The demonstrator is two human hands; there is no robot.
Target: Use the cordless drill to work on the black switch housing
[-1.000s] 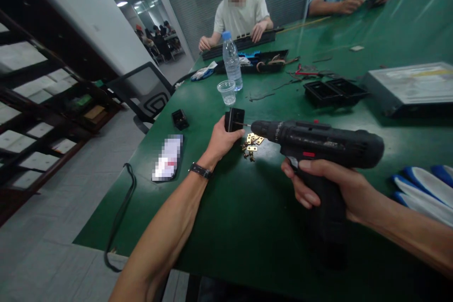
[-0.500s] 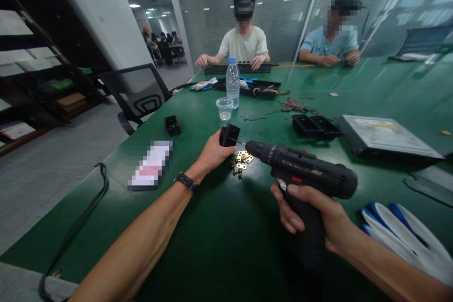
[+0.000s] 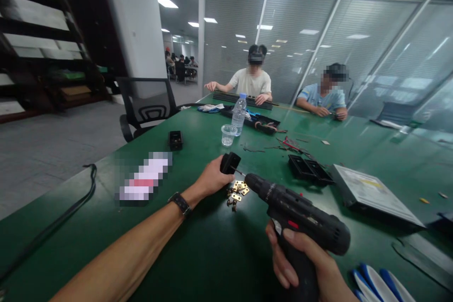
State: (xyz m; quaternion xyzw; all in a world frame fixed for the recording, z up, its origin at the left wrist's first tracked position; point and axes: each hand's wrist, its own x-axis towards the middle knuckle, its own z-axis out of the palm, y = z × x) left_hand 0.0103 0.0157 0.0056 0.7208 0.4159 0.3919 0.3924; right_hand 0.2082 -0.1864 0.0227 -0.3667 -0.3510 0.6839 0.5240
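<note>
My left hand (image 3: 213, 177) grips a small black plastic box (image 3: 229, 162) just above the green table. In my right hand (image 3: 300, 255) is a black cordless drill (image 3: 297, 205), its handle wrapped by my fingers. The drill's thin bit (image 3: 238, 171) points left at the box and its tip meets the box's near side; whether it sits inside a hole I cannot tell. Under the box lies a small pile of brass-coloured plates (image 3: 240, 188) with holes. Several small dark screws (image 3: 231, 204) are scattered beside them.
A clear cup (image 3: 228, 136) and a water bottle (image 3: 239, 115) stand beyond my left hand. To the left are a phone (image 3: 145, 181) and another black box (image 3: 175, 140). Black trays (image 3: 309, 169), a metal case (image 3: 375, 196) and gloves (image 3: 380, 283) lie right. Two people sit opposite.
My view has tilted upward, so the table and both hands appear lower. The box and drill keep nearly the same position relative to each other.
</note>
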